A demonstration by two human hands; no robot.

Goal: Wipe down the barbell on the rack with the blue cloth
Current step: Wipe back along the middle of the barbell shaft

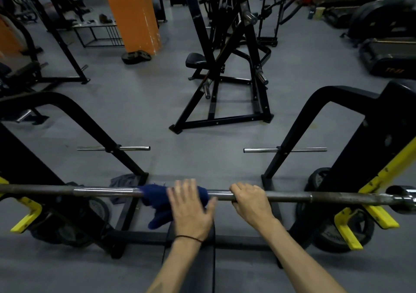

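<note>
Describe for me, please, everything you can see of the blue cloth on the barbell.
The blue cloth is dark navy and looks like soft, thick fabric. It is draped over the middle of the barbell, bunched around the shaft, with a loose end hanging below and toward the camera. The left hand lies flat on it with straight fingers, pressing it onto the bar and hiding its right part. The right hand grips the bare bar beside it, apart from the cloth.
</note>
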